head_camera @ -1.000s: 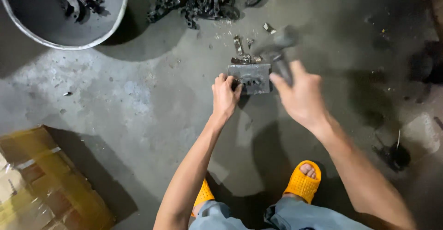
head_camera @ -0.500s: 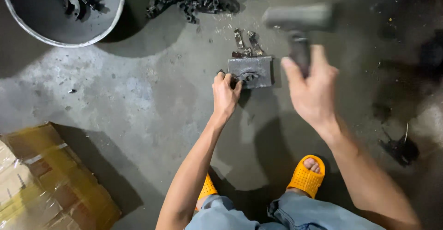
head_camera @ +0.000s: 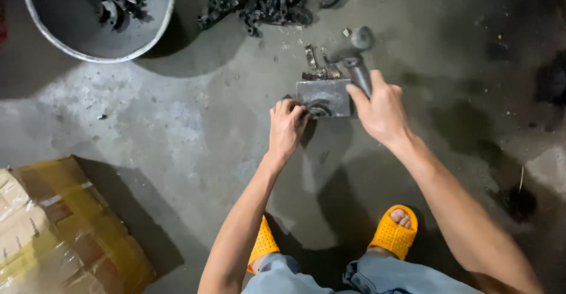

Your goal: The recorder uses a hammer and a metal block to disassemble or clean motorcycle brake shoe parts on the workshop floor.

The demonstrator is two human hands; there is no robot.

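Hammer [head_camera: 352,55] in right hand [head_camera: 380,111], metal block [head_camera: 323,96] touching left hand [head_camera: 287,127]

We see a grey tub [head_camera: 154,41] at the upper left, a taped box [head_camera: 53,235] lower left, and yellow sandals [head_camera: 394,234].

Two bare forearms, no sleeves, no watch or rings seen. Left hand [head_camera: 287,130] and right hand [head_camera: 380,110] ungloved. Light blue denim trousers [head_camera: 330,275]. Orange perforated slip-on sandals [head_camera: 392,234], toes exposed on right one.
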